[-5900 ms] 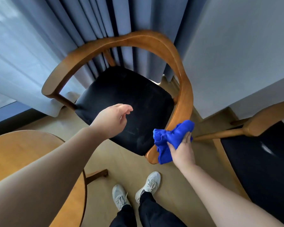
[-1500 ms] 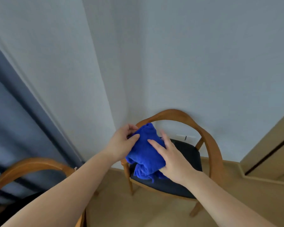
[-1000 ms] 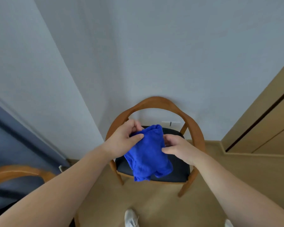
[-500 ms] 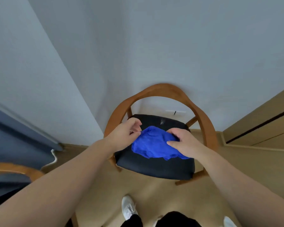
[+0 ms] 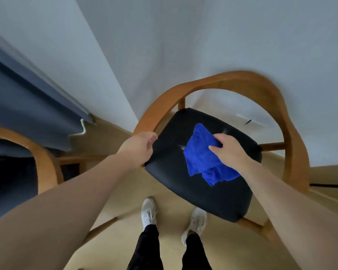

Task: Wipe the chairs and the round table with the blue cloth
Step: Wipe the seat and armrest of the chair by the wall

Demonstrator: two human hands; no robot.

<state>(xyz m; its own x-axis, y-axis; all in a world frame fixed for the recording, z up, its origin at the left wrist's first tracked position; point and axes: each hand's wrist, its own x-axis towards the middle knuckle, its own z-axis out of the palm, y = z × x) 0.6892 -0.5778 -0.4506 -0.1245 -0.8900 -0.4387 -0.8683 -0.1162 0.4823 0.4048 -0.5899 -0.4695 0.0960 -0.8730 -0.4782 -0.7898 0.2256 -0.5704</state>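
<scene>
**Cloth on the seat of the chair by the wall**

We hold the blue cloth [image 5: 200,158] in our right hand [image 5: 229,152], fingers and thumb curled round its bunched upper edge. The cloth lies crumpled on the black seat [image 5: 172,176] of the wooden chair [image 5: 240,80], towards the back and right side. Our left hand [image 5: 138,148] sits at the seat's front left corner, by the end of the curved rail, with fingers loosely curled and nothing in them; we cannot tell whether it touches the wood. A second chair [image 5: 42,160] and a blue curtain [image 5: 27,98] stand to the left. Our white shoes [image 5: 148,213] are on the floor below.
</scene>
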